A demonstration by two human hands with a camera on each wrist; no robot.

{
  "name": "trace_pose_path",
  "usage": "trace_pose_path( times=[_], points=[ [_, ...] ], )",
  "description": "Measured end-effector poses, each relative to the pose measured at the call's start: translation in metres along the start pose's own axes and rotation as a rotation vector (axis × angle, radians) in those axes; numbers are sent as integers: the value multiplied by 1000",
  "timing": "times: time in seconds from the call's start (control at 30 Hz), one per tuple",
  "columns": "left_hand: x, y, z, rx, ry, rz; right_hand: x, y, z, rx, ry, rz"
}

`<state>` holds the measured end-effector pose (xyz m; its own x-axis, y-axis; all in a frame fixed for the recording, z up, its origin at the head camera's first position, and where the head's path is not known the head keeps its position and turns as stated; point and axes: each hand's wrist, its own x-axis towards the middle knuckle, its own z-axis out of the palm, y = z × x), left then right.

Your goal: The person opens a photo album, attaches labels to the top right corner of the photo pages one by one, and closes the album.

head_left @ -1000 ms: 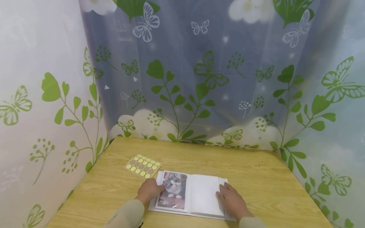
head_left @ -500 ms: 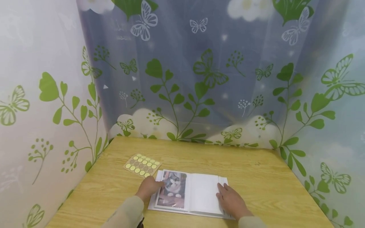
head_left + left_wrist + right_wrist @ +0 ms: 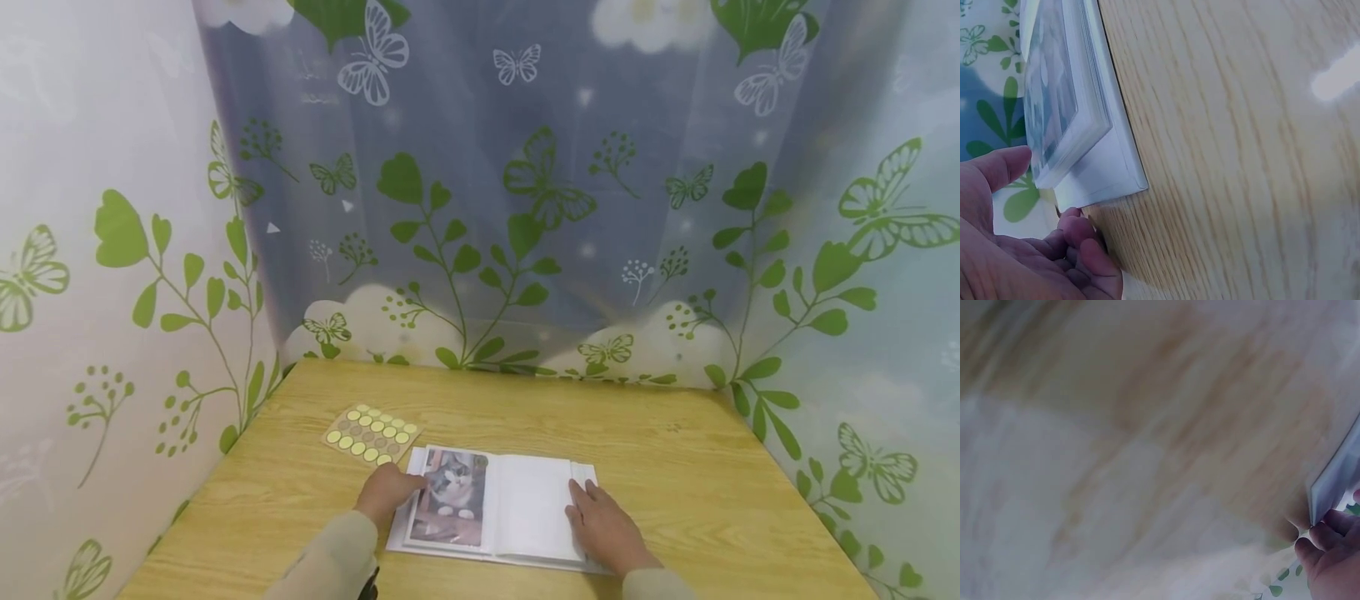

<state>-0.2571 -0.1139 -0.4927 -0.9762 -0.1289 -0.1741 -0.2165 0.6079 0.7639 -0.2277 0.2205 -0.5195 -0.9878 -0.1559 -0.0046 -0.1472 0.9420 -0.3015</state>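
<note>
An open white photo album (image 3: 528, 508) lies on the table in the head view. Its left page bears a cat photo (image 3: 450, 496); the right page is blank white. My left hand (image 3: 386, 493) holds the album's left edge, thumb over the page side. In the left wrist view its thumb (image 3: 1007, 165) sits by the page stack and its curled fingers (image 3: 1088, 247) meet the cover's (image 3: 1100, 178) edge. At the right edge, my right hand (image 3: 606, 527) grips the album. In the right wrist view its fingertips (image 3: 1322, 536) touch the cover corner (image 3: 1329, 487).
A sheet of round yellow stickers (image 3: 371, 434) lies just behind and left of the album, with some stickers gone from its rows. The wood-grain table (image 3: 675, 467) ends at a printed curtain (image 3: 480, 250) with butterflies and leaves, which also encloses both sides.
Both hands stay at the album's edges with barely any motion. The whole head view has shifted slightly. The album remains open at the same pages.
</note>
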Motion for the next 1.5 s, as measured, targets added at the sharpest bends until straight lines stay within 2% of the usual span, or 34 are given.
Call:
trace_pose_path(
  times=[0.2, 0.47, 0.8, 0.9, 1.13, 1.3, 1.4, 1.5],
  points=[
    [0, -1, 4, -2, 3, -11, 2, 2, 4, -2, -3, 17],
    [-3, 4, 12, 56, 39, -23, 1, 1, 3, 3, 19, -3],
    [-10, 14, 15, -9, 60, -71, 2, 1, 3, -4, 2, 9],
    [-9, 14, 13, -44, 60, -78, 2, 2, 4, -2, 8, 7],
    [4, 1, 15, -282, 37, -56, 3, 5, 5, -13, 8, 3],
    [6, -1, 14, -270, 41, -57, 4, 6, 5, -18, 8, 2],
    [8, -2, 12, -272, 47, -22, 4, 5, 5, -15, 6, -7],
    [9, -1, 10, -329, 42, 14, 3, 4, 4, -9, 3, -2]
  ],
)
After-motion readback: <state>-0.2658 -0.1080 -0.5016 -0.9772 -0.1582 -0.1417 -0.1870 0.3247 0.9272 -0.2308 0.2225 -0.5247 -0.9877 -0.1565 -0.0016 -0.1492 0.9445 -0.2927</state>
